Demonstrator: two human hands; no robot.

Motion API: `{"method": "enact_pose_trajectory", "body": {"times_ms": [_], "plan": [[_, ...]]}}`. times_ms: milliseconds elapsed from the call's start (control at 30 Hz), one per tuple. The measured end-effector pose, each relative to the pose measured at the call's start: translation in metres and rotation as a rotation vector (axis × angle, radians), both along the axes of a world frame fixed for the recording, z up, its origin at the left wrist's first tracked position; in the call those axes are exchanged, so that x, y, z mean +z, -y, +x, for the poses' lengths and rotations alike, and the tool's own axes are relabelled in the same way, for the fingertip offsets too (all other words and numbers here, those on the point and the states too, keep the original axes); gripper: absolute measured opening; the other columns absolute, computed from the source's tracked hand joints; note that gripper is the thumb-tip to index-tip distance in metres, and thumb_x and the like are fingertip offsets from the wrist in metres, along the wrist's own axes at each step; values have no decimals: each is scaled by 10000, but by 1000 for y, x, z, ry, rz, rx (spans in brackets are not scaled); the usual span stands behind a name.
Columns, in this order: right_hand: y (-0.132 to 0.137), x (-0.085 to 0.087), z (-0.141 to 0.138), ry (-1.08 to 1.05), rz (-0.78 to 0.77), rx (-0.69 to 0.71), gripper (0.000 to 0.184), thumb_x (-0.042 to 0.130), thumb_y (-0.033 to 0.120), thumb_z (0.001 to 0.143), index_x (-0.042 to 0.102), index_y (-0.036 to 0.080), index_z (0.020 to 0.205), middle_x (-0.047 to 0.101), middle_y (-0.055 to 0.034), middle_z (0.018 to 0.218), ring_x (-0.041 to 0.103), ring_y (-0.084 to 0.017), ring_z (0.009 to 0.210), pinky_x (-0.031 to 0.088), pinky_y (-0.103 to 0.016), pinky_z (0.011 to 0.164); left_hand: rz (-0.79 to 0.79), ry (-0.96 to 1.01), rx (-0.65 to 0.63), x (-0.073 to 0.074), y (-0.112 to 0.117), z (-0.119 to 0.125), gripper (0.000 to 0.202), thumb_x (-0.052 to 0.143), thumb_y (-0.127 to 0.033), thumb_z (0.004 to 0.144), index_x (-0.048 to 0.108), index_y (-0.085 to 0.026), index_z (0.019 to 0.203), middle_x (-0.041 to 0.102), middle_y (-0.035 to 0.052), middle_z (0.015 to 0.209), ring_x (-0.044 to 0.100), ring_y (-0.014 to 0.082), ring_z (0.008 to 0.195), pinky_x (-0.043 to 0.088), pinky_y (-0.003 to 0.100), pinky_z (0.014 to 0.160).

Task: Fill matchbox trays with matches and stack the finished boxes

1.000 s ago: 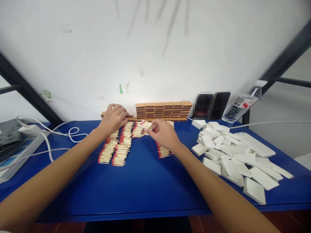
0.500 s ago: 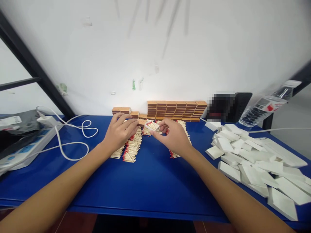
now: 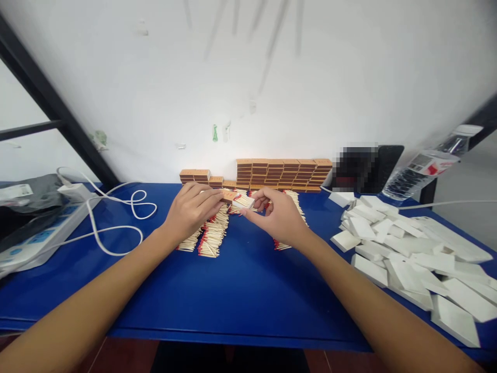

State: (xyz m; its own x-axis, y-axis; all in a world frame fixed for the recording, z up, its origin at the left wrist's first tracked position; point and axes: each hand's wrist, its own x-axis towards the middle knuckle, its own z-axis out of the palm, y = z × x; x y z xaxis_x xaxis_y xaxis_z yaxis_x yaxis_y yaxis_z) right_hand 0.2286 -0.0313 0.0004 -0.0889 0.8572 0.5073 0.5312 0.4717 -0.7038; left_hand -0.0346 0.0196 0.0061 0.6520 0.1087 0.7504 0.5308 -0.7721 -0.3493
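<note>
My left hand is closed round an orange-brown matchbox sleeve, whose right end sticks out past the fingers. In my right hand, thumb and fingers pinch a white matchbox tray filled with red-tipped matches. The tray's left end sits at the mouth of the sleeve, partly inside it. Below my left hand lie rows of loose matches with red heads. More matches lie behind and under my right hand, partly hidden by it.
Stacked matchboxes line the wall, with a lower row at left. White empty trays are heaped at right, near a water bottle and a dark phone-like object. A power strip and white cable lie at left.
The tray of matches has come up to the sleeve and its left end has entered it. Both hands keep nearly the same place; the view has shifted slightly.
</note>
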Motion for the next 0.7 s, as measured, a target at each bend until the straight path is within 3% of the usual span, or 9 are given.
{"method": "enact_pose_trajectory", "body": {"times_ms": [167, 400, 700], "plan": [[2, 3, 1, -1, 0, 8, 346, 849, 495, 821, 647, 235, 927, 730, -34, 815, 655, -185, 738, 534, -332, 650, -18, 2, -19, -2, -2, -5, 250, 714, -197, 1045, 733, -225, 1293, 849, 82, 1198, 823, 232, 963, 602, 400, 800], [-1, 3, 3, 0, -12, 38, 314, 847, 470, 825, 665, 230, 916, 728, -35, 830, 648, -179, 729, 538, -335, 653, -51, 32, -84, -8, -3, -2, 235, 696, -161, 1053, 709, -186, 1287, 842, 107, 1194, 823, 236, 1054, 667, 410, 908], [-1, 2, 4, -15, -44, 37, 378, 867, 516, 815, 695, 219, 975, 736, -38, 839, 637, -175, 720, 529, -328, 636, -52, 70, -88, -9, -4, -1, 156, 709, -204, 1056, 729, -214, 1210, 854, 73, 1114, 831, 224, 1021, 665, 384, 872]]}}
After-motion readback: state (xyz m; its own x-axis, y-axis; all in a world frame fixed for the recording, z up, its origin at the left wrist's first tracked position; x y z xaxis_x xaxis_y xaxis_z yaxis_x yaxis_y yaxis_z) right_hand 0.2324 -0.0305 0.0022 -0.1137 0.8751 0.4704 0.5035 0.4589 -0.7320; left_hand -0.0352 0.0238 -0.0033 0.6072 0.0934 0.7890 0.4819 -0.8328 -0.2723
